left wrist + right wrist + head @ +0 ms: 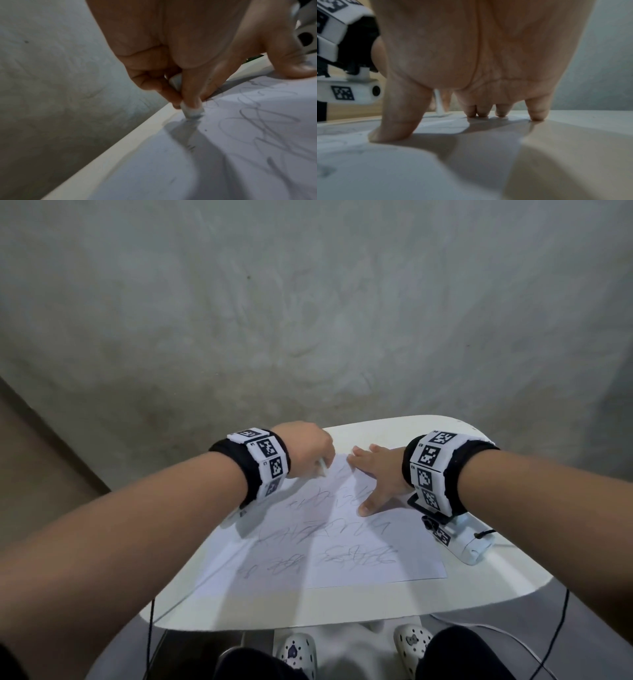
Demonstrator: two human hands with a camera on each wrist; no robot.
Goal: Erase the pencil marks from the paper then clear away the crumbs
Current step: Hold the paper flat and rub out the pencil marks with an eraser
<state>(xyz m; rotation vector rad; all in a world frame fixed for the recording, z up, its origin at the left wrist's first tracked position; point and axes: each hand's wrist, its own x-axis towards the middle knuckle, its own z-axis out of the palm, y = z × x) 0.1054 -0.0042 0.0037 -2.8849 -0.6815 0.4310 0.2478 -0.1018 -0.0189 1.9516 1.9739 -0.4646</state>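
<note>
A white sheet of paper (346, 563) covered in grey pencil scribbles (325, 530) lies on the small white table (479, 583). My left hand (313, 451) pinches a white eraser (83, 469) (193, 111) between thumb and fingers, its tip pressed on the paper's far left corner. My right hand (375, 474) lies spread flat on the paper's far right part, fingertips (537, 115) and thumb (393, 129) pressing down. In the left wrist view the scribbles (257, 121) lie just right of the eraser. A few dark specks show on the paper; crumbs are hard to make out.
The table is narrow, with its left edge (106, 159) close beside the eraser. A grey concrete wall (308, 320) rises behind it. Cables (555, 638) hang off the table's near right side. My feet in white clogs (296, 652) are below.
</note>
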